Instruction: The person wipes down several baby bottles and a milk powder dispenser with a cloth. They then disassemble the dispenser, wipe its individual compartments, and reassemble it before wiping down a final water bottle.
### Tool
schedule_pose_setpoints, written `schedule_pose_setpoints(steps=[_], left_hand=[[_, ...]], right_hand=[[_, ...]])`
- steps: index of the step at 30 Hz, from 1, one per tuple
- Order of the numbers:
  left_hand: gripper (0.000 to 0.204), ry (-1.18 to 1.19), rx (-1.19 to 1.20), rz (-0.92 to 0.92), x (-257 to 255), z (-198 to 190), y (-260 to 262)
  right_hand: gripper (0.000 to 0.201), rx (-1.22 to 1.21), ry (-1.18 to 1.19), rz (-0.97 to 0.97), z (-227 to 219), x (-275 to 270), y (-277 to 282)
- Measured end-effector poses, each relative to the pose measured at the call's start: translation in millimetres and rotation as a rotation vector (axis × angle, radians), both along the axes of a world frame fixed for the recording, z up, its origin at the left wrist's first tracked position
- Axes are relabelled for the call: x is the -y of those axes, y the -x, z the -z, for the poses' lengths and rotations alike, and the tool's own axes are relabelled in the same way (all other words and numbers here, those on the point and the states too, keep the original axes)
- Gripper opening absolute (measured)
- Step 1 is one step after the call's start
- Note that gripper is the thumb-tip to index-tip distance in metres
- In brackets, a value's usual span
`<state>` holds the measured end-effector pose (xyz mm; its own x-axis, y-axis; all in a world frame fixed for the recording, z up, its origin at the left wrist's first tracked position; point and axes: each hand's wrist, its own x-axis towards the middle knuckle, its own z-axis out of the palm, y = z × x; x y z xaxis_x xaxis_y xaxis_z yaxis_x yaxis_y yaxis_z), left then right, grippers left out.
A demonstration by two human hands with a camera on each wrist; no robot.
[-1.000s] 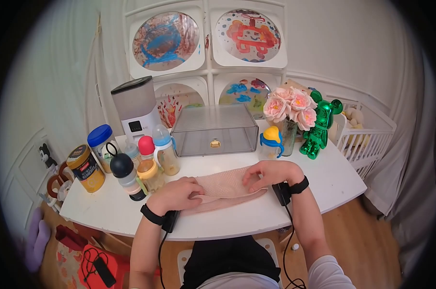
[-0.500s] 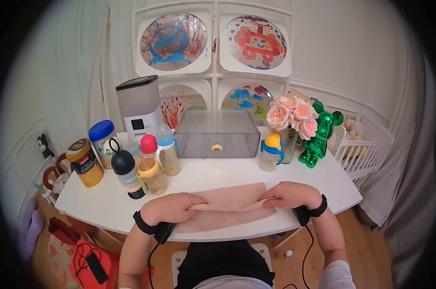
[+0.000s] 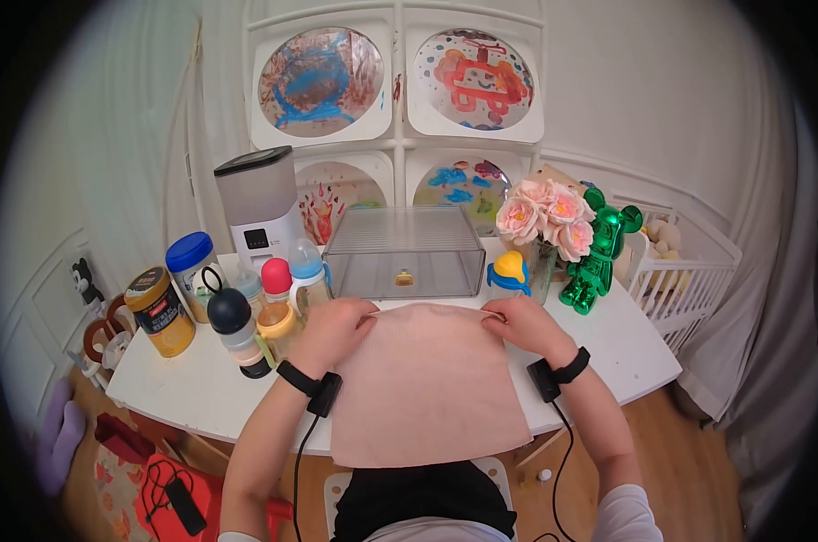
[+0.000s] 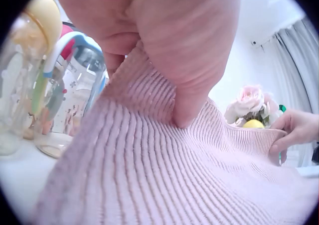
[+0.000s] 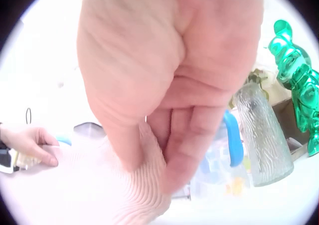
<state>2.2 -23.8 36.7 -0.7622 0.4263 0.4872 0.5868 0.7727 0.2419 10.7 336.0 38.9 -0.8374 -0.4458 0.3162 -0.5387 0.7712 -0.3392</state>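
A pink ribbed cloth (image 3: 427,388) is spread out flat between both hands, its near edge reaching past the table's front edge over the lap. My left hand (image 3: 336,332) pinches its far left corner, close to the baby bottles. In the left wrist view the thumb (image 4: 188,108) presses on the ribbed fabric (image 4: 134,160). At the far right corner, my right hand (image 3: 535,327) pinches the cloth between thumb and fingers, as the right wrist view also shows (image 5: 154,130).
Several baby bottles (image 3: 308,280) and a yellow-lidded tin (image 3: 162,316) stand at left. Behind the cloth is a clear grey drawer box (image 3: 364,273). A yellow-and-blue sippy cup (image 3: 510,269), a vase of pink roses (image 3: 542,271) and a shiny green bear figure (image 3: 594,262) stand at right.
The cloth was doubled over low on the table; now it is opened out. Both hands have moved forward, away from the body, holding its far corners.
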Motion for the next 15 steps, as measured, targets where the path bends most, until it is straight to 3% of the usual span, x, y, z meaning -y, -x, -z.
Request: schedule_pose_setpoints(steps=[3,6,12,15], left_hand=[[0.018,0.02,-0.037,-0.03,-2.0,9.6,0.0],[0.012,0.006,-0.124,0.033,1.9,19.1,-5.0],[0.015,0.049,-0.168,0.215,26.1,14.1,-33.1],[0.017,-0.006,0.027,0.239,29.1,15.1,-56.3]], right_hand=[[0.021,-0.097,0.071,0.082,7.1,12.2,0.7],[0.02,-0.144,-0.01,0.119,8.2,10.7,-4.2],[0.018,-0.011,-0.031,-0.156,-1.0,-12.6,-24.3],[0.018,0.041,-0.037,-0.174,5.1,-16.2,-38.9]])
